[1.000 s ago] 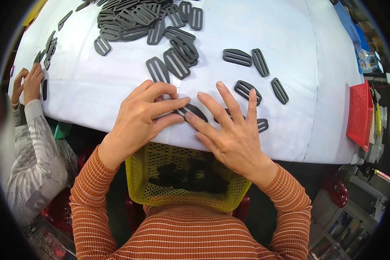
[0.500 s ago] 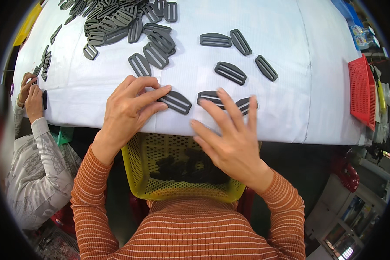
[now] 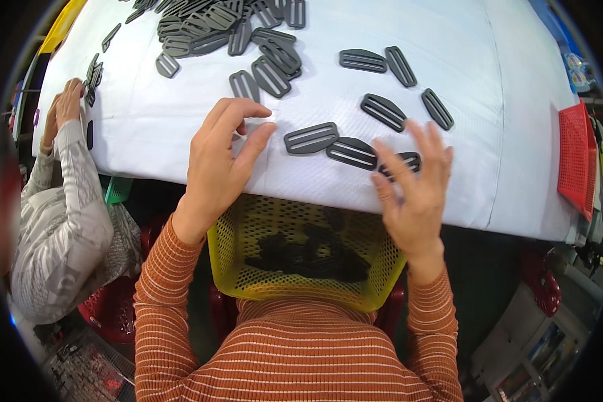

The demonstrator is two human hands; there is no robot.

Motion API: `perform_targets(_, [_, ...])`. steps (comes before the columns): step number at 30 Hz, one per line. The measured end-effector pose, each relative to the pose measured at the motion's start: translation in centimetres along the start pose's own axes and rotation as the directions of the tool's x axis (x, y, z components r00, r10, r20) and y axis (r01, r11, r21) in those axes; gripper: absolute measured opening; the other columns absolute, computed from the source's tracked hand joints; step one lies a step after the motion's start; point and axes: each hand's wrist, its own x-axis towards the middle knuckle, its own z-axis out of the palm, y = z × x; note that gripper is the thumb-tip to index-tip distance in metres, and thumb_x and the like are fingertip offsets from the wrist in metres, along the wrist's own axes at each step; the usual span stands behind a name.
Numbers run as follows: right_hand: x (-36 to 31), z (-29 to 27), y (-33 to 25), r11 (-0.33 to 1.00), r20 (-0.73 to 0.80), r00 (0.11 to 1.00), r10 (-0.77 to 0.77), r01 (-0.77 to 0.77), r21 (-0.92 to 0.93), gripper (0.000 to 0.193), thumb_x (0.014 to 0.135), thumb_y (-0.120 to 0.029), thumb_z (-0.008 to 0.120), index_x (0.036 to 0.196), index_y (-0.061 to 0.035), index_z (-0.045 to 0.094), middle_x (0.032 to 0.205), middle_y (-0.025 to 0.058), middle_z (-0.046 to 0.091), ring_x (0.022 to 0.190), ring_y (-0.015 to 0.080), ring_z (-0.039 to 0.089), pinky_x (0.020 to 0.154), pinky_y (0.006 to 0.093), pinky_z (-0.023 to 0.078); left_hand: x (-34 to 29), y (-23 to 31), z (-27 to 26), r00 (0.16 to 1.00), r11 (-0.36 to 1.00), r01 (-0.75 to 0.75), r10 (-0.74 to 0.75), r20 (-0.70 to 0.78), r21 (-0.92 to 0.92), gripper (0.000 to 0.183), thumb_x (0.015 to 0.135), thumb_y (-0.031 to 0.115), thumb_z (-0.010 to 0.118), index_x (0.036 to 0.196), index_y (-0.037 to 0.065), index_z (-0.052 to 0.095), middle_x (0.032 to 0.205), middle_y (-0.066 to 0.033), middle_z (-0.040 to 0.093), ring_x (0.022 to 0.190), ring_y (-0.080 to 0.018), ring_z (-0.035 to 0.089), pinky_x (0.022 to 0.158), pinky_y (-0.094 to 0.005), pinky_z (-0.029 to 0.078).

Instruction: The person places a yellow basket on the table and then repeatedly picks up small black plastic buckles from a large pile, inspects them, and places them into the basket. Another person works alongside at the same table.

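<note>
My left hand (image 3: 224,151) hovers over the table's near edge, thumb and forefinger apart with nothing between them. To its right lies a dark grey slotted strap slider (image 3: 311,138), its right end meeting a second slider (image 3: 352,153). My right hand (image 3: 419,184), slightly blurred, has its fingers spread at a third slider (image 3: 409,163), which they partly cover; whether they touch it is unclear. Behind these lie more loose sliders, among them one (image 3: 384,111) in the middle, one (image 3: 437,109) to the right, and a pair (image 3: 362,61) farther back.
A big pile of sliders (image 3: 208,27) covers the far left of the white table (image 3: 516,134). Below its near edge sits a yellow perforated basket (image 3: 231,271) with dark pieces inside. A red basket (image 3: 576,157) is at the right edge. A co-worker's hands (image 3: 63,110) work at far left.
My left hand has let go of its slider, which now lies turned against the neighbouring one. My right hand has shifted right to the last slider in the row. The whole view has shifted slightly.
</note>
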Motion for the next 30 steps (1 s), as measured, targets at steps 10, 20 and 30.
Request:
perform_targets(10, [6.0, 1.6, 4.8, 1.0, 0.073, 0.997, -0.01, 0.012, -0.028, 0.089, 0.079, -0.073, 0.061, 0.151, -0.0267, 0.038, 0.158, 0.0203, 0.022, 0.147, 0.0461, 0.015, 0.109, 0.0757, 0.01, -1.9, -2.9, 0.4, 0.975, 0.989, -0.084, 0.056, -0.215, -0.122, 0.01, 0.094, 0.004, 0.06, 0.1, 0.002, 0.067, 0.102, -0.0053, 0.065, 0.081, -0.0102, 0.055, 0.07, -0.0226, 0.043])
perform_targets(20, [8.7, 4.3, 1.2, 0.968, 0.181, 0.967, -0.177, 0.204, -0.147, 0.088, 0.075, -0.081, 0.057, 0.144, -0.0276, 0.049, 0.156, 0.0186, 0.03, 0.146, 0.0434, 0.021, 0.106, 0.0783, 0.012, -2.1, -2.3, 0.9, 0.965, 0.991, -0.133, 0.123, -0.233, -0.03, 0.008, 0.092, 0.002, 0.062, 0.097, 0.002, 0.068, 0.098, -0.0058, 0.066, 0.072, -0.0088, 0.054, 0.062, -0.0216, 0.042])
perform_targets(30, [1.9, 1.6, -4.6, 0.97, 0.376, 0.895, -0.241, 0.214, 0.111, 0.079, 0.073, -0.063, 0.071, 0.143, -0.0362, 0.049, 0.159, 0.0094, 0.031, 0.149, 0.0377, 0.02, 0.111, 0.073, 0.008, -1.2, -3.1, -0.1, 0.962, 0.967, -0.012, -0.059, -0.266, -0.256, 0.014, 0.094, 0.002, 0.057, 0.104, 0.001, 0.067, 0.106, -0.0083, 0.065, 0.088, -0.0129, 0.059, 0.073, -0.0242, 0.046])
